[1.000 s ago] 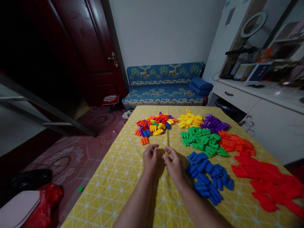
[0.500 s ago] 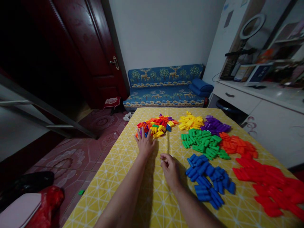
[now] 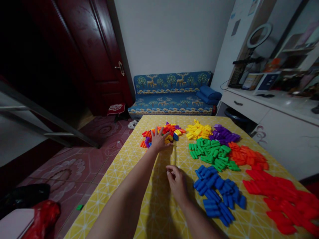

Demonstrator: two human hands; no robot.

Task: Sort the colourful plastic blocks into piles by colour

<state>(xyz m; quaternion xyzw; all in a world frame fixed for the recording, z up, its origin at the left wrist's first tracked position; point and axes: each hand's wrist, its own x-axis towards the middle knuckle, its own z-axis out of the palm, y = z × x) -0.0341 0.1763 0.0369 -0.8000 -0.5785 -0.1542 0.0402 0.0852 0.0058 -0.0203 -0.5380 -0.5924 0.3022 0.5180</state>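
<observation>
My left hand [image 3: 159, 141] reaches over the near side of a mixed pile of plastic building blocks [image 3: 148, 133], its fingers spread. Red, orange, yellow, purple, blue and green pieces show around it; some lie hidden under the hand. Closer to me, my right hand [image 3: 176, 181] hovers low over the cloth with its fingers curled in; whether anything small is inside cannot be seen. To its right lies a heap of blue blocks [image 3: 211, 181]. Beyond are heaps of green blocks [image 3: 211, 151], yellow blocks [image 3: 199, 130], purple blocks [image 3: 223, 134], orange blocks [image 3: 248, 156] and red blocks [image 3: 284, 196].
A yellow patterned cloth [image 3: 119, 186] covers the table. Behind it stands a blue sofa [image 3: 169, 96]. A white cabinet [image 3: 279, 132] borders the right side. On the floor at left are a small green piece [image 3: 79, 207] and a red bag [image 3: 47, 215].
My left hand has moved right and slightly forward across the front of the mixed pile, uncovering pieces at its left. My right hand has barely moved. The view has shifted slightly.
</observation>
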